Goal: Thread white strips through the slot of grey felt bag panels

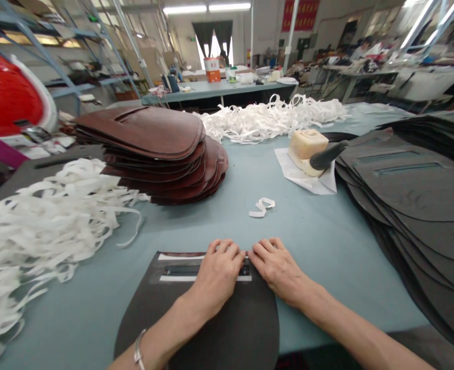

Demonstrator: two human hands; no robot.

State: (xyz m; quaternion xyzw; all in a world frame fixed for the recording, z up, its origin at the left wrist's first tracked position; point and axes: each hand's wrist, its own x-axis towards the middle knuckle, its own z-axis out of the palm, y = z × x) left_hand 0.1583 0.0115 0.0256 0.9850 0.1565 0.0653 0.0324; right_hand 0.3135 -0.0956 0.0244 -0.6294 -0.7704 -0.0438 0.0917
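Observation:
A dark bag panel (pixel 242 329) with a rounded lower end lies on the table in front of me. Two white tape strips (pixel 175 279) run along either side of its slot (pixel 184 270), and a brown edge shows at the top. My left hand (pixel 221 270) rests over the slot, its fingers curled at the panel's top edge. Beside it, my right hand (pixel 275 264) has its fingers bent and closed at the upper right corner. The fingertips of both hands are partly hidden. A short curled white strip (pixel 263 207) lies beyond the hands.
Brown panels (pixel 165 133) are stacked at the back left, dark slotted panels (pixel 412 180) at the right. Heaps of white strips (pixel 53 216) lie left and at the back. A yellowish block (pixel 307 146) and a black-handled tool (pixel 327 155) sit on white paper (pixel 329 184).

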